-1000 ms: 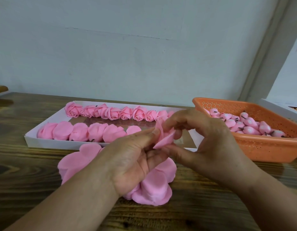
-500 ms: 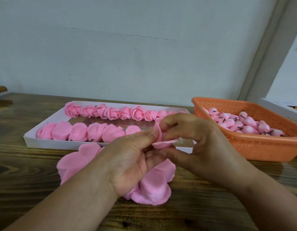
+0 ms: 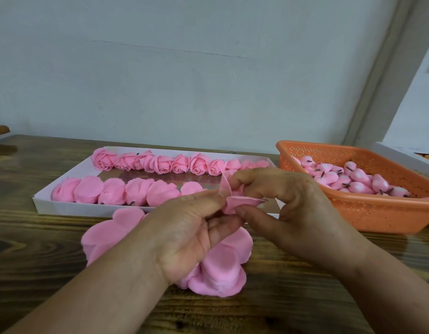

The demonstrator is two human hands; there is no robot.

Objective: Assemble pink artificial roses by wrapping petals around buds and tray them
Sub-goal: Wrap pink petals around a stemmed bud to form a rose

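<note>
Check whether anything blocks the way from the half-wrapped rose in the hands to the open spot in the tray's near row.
Nothing visible does. Both hands hold the rose just above the white tray, beside the gap after the near row's last rose.

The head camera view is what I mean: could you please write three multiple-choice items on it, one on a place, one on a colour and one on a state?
1. Where do the loose pink buds lie?
A. orange perforated plastic basket
B. white cardboard tray
C. bare table

2. What colour is the tray's wall?
A. orange
B. white
C. black

3. What are the hands doing?
A. resting flat
B. lifting the basket
C. pinching one petal together

Key: 1 A, the loose pink buds fill the orange perforated plastic basket. 2 B, the white cardboard tray shows a white wall. 3 C, the left hand and right hand both grip the thin pink petal.
</note>
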